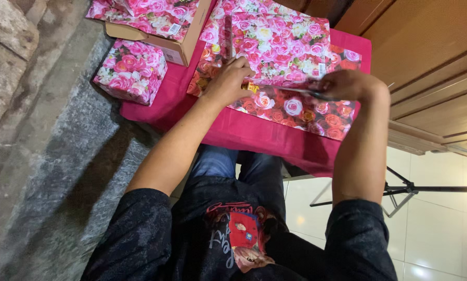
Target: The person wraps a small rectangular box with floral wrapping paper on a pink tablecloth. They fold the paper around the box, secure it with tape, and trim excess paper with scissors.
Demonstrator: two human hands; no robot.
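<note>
Closest to the seated person, both forearms reach over the near edge of a small table under a pink cloth (pixel 254 136). Left hand (pixel 228 80) lies curled, fingertips pressed down on the sheet of rose-print wrapping paper (pixel 296 106), right beside a small yellow bit that cannot be made out. Right hand (pixel 345 86) is closed around a thin dark tool, probably scissors, its tip lying across the sheet. Judged step: cutting or trimming the paper while the other hand pins it flat. Next move likely needs the sheet kept taut and the line straight.

Beyond, a folded stack of the same paper (pixel 277 44) overlaps the sheet's far side. Far left, a wrapped box (pixel 129 70) overhangs the table edge, with a cardboard box (pixel 166 36) behind it. Little bare cloth remains; free room lies only along the near edge.
</note>
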